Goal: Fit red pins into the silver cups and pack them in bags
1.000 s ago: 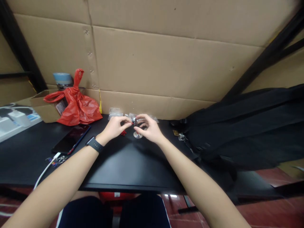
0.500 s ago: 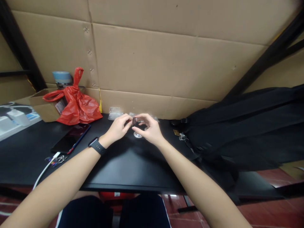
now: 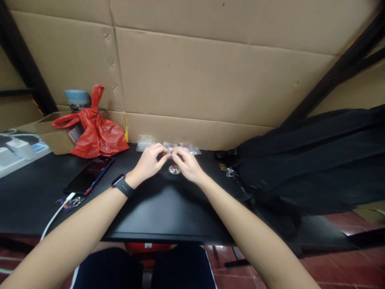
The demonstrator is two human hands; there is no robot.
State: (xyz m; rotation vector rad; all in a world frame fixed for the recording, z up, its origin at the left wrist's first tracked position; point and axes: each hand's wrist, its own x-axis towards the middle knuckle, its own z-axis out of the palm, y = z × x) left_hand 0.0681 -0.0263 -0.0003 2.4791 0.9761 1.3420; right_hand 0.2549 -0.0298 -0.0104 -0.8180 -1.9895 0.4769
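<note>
Above the black table (image 3: 156, 208), my left hand (image 3: 152, 159) and my right hand (image 3: 188, 163) meet with their fingertips close together. Both are closed in a pinch on a thin, shiny disc-like piece (image 3: 170, 154), seen nearly edge-on; its exact kind cannot be made out. Just below the fingers, a small clear or silvery round piece (image 3: 174, 170) rests on the tabletop. A short red strip shows above it, partly covered by my right fingers. Small clear plastic packets (image 3: 189, 149) with red bits inside lie behind my hands, and another packet (image 3: 143, 143) lies to their left.
On the left are a phone (image 3: 89, 175), a white cable (image 3: 55, 216), keyrings (image 3: 73, 202), a power strip (image 3: 22, 158), a cardboard box (image 3: 55, 138) and a red plastic bag (image 3: 100, 136). A black backpack (image 3: 313, 160) occupies the right. Cardboard (image 3: 192, 80) walls the back.
The disc-like piece has turned from showing a dark face to nearly edge-on. My right fingers have closed in toward the left hand, and a red strip now shows below them.
</note>
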